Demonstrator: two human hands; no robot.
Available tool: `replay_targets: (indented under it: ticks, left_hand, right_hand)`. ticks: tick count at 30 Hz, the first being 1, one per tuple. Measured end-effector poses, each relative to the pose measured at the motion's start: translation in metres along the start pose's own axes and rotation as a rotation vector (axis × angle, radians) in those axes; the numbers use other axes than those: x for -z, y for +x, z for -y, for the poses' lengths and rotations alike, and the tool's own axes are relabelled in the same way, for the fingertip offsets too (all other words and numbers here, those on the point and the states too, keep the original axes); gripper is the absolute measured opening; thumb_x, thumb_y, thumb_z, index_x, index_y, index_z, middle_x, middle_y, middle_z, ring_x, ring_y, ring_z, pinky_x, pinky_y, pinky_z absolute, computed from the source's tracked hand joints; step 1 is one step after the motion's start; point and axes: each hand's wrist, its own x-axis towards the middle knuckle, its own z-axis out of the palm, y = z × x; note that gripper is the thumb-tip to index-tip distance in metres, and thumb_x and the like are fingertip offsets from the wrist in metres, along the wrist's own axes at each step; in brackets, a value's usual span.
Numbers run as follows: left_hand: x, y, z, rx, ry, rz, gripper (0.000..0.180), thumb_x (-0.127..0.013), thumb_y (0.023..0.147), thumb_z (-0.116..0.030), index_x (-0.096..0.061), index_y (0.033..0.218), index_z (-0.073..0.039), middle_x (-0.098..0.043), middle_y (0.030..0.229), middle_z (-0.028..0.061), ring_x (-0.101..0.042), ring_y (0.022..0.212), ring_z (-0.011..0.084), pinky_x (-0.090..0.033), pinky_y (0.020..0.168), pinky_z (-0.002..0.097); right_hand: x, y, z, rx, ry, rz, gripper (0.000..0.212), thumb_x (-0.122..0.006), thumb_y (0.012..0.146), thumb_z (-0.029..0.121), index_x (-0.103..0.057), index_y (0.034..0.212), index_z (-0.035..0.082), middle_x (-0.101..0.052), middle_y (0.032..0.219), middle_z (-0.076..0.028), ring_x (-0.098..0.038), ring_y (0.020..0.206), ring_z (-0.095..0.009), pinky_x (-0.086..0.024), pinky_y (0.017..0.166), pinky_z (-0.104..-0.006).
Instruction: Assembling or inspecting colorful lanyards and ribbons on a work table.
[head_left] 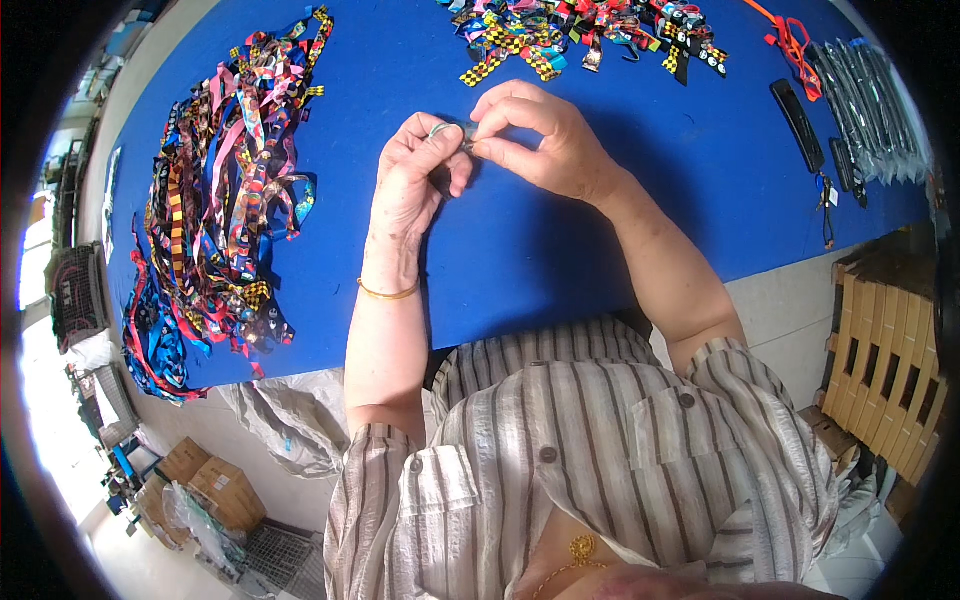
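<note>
both hands meet over the blue table (560,250), the left hand (420,170) and right hand (540,140) pinched together on a small strip of ribbon (447,128) held between their fingertips. far to the left lies a long heap of patterned ribbons (220,190); beyond the hands, finished bows (580,35); to the right, a black clip (797,125) and packaged strips (870,105). nothing lies between these and the hands.

The surface (560,240) is solid deep blue. The ribbon heap (215,190) mixes pink, red, orange, blue and black with yellow-and-black checks. The finished bows (580,35) show the same checks among red and turquoise. The shirt (590,450) carries grey-brown stripes on cream.
</note>
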Motion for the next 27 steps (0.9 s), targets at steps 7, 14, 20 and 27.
replay_targets:
  ticks: [7, 14, 20, 27]
  left_hand:
    - [0.006, 0.000, 0.005, -0.032, 0.011, 0.034, 0.016, -0.067, 0.089, -0.001, -0.053, 0.084, -0.007, -0.057, 0.069, 0.0057, -0.052, 0.053, 0.0136, -0.039, 0.045, 0.0232]
    - [0.004, -0.001, 0.005, -0.046, 0.063, 0.108, 0.023, -0.066, 0.087, 0.003, -0.048, 0.080, -0.009, -0.059, 0.070, 0.0055, -0.051, 0.054, 0.0114, -0.040, 0.049, 0.0240]
    - [0.000, -0.003, 0.003, -0.065, 0.114, 0.089, 0.025, -0.065, 0.084, 0.009, -0.048, 0.079, -0.008, -0.062, 0.077, 0.0071, -0.052, 0.057, 0.0093, -0.040, 0.052, 0.0217]
    - [-0.005, -0.005, 0.001, -0.072, 0.166, 0.090, 0.026, -0.065, 0.085, 0.007, -0.046, 0.078, -0.009, -0.061, 0.079, 0.0065, -0.051, 0.057, 0.0089, -0.040, 0.053, 0.0216]
  right_hand:
    - [0.001, 0.001, -0.001, -0.011, 0.030, 0.030, 0.014, -0.074, 0.079, 0.009, -0.064, 0.087, 0.006, -0.067, 0.099, -0.009, -0.065, 0.095, -0.025, -0.051, 0.086, -0.0348]
    - [0.006, -0.001, 0.000, -0.184, 0.224, 0.179, 0.022, -0.072, 0.079, 0.006, -0.061, 0.098, 0.004, -0.066, 0.098, -0.007, -0.064, 0.093, -0.018, -0.051, 0.087, -0.0316]
    - [0.003, -0.003, -0.007, -0.239, 0.319, 0.138, 0.024, -0.067, 0.080, 0.002, -0.059, 0.103, 0.003, -0.064, 0.094, -0.004, -0.061, 0.090, -0.014, -0.051, 0.086, -0.0293]
    - [0.004, -0.001, -0.004, -0.323, 0.350, 0.196, 0.024, -0.064, 0.080, 0.000, -0.058, 0.103, 0.002, -0.062, 0.094, -0.004, -0.060, 0.091, -0.012, -0.050, 0.083, -0.0274]
